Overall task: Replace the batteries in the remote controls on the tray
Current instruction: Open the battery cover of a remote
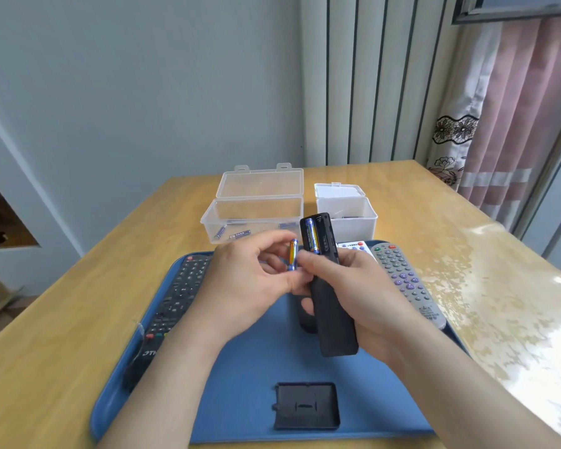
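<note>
My right hand (363, 293) grips a black remote (332, 322) back side up above the blue tray (246, 384). Its battery bay is uncovered and one blue battery (312, 235) lies in the left slot. My left hand (250, 280) pinches a second blue-and-orange battery (292, 255) upright, just left of the bay. The black battery cover (306, 406) lies on the tray near me. A long black remote (172, 303) rests on the tray's left side, a grey remote (405, 280) on its right, and a white remote (353, 246) peeks out behind my right hand.
Behind the tray stands an open clear box (253, 218) with several batteries inside, and to its right a smaller open white box (347, 215). The wooden table (467, 254) reaches a wall at the back; a curtain hangs at the right.
</note>
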Demonstrator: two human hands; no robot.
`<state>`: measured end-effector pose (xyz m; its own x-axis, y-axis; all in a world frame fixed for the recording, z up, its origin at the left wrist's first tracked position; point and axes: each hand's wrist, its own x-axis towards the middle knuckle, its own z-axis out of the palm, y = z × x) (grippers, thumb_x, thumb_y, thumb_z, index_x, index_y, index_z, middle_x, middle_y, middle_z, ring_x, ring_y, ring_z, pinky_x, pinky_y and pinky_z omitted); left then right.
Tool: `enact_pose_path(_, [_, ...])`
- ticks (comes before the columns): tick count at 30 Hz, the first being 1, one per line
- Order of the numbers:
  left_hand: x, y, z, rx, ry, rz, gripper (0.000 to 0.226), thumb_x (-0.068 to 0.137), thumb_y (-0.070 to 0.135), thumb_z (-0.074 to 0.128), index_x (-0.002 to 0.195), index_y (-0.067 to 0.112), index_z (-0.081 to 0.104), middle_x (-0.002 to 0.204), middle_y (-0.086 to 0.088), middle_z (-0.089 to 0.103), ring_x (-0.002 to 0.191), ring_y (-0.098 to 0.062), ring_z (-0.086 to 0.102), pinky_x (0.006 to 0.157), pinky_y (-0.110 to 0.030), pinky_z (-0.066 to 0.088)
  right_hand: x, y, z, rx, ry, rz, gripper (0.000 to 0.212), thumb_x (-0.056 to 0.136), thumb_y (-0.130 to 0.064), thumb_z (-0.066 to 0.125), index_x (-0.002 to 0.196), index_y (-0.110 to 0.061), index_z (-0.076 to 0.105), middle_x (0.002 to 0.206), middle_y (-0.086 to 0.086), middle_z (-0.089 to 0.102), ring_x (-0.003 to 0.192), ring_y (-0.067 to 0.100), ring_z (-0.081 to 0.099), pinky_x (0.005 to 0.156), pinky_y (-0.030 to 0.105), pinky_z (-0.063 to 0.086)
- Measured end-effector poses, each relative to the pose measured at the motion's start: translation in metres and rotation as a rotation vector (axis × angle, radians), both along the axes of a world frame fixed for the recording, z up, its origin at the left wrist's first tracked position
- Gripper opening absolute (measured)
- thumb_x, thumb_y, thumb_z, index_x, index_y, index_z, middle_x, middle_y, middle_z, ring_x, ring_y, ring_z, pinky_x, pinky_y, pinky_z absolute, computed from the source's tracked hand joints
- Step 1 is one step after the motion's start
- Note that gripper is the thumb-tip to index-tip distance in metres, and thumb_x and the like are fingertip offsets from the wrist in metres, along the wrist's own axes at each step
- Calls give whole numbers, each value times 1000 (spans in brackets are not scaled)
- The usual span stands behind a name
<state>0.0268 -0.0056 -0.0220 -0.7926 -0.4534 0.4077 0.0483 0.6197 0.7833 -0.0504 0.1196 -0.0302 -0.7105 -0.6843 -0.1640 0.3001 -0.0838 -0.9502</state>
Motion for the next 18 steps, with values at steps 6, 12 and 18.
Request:
enact_pose_path(6, [-5,14,-3,-137,126,-12,24,75,18,80,97,27,76,75,2,65,63,-9,58,61,-26,53,8,-1,6,32,-74,-20,43,100,-46,47,85,-14,71,67,6,69,55,18,61,62,33,48])
enact_pose_path(12, [-9,20,-10,-436,196,116,19,80,31,57,92,23,69,61,3,54,55,-12,45,53,-31,46,12,-4,4,-1,-40,-73,50,101,-47,44,74,-10,66,65,10,61,61,25,54,65,37,46])
enact_pose_path(18, [-10,18,-12,-270,230,125,21,75,27,68,95,26,69,60,-1,51,53,-13,42,52,-32,43,12,-4,4,-21,-65,-78,44,104,-37,41,82,-9,65,56,5,62,46,18,56,53,27,44])
